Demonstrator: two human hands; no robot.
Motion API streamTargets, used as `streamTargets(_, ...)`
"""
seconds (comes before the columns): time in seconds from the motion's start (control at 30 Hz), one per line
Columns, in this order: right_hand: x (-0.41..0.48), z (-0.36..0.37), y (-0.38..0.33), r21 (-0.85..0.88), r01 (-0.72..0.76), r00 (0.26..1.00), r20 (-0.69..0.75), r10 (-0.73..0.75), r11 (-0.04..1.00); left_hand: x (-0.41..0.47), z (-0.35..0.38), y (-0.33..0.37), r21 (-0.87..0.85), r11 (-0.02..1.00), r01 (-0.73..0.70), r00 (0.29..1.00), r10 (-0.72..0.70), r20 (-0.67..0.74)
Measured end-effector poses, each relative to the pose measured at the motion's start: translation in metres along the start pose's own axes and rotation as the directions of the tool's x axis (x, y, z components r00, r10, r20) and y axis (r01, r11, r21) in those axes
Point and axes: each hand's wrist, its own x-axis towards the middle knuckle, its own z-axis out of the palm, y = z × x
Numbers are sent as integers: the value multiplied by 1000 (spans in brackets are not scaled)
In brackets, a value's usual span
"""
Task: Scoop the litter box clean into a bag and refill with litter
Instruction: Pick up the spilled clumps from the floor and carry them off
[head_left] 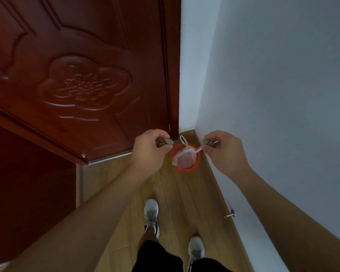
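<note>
Left hand point(148, 147) pinching lumpy grey clumps point(166, 142), right hand point(223, 149) pinching a grey lump point(208, 143), round red bin point(185, 169), filmy pink bag point(185, 160)

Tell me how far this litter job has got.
Done: a bag lines the orange bin on the floor. In hand: the left hand pinches a grey clump up near the bin, and the right hand pinches another; neither is dropped yet. Left: dropping them and refilling. No litter box or fresh litter is in view, so the rest cannot be judged.
</note>
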Motion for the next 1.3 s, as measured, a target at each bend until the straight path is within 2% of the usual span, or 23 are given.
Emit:
streamTargets(0.23, 79, 48, 26, -53, -200, 975, -111, 193, 978, 117, 38, -51, -15, 996, -84, 969, 85, 232)
streamTargets(0.4, 125, 85, 60, -74, -296, 952, -105, 287, 952, 169, 76, -89, -27, 995, -95, 935, 99, 341)
streamTargets(0.5, 153, 108, 89, -97, -325, 945, -77, 318, 941, 193, 110, -117, -43, 998, -47, 921, 60, 385)
streamTargets(0.9, 261, 231, 260, -96, -323, 946, 4, 325, 942, 254, 280, -270, -36, 999, 3, 925, 11, 381)
streamTargets(1.13, 286, 305, 361, -123, -343, 938, 16, 347, 931, 259, 379, -362, -5, 999, 39, 931, -34, 363)
streamTargets(1.3, 298, 343, 405, -154, -344, 933, 57, 356, 926, 259, 427, -409, 23, 996, 81, 921, -84, 381)
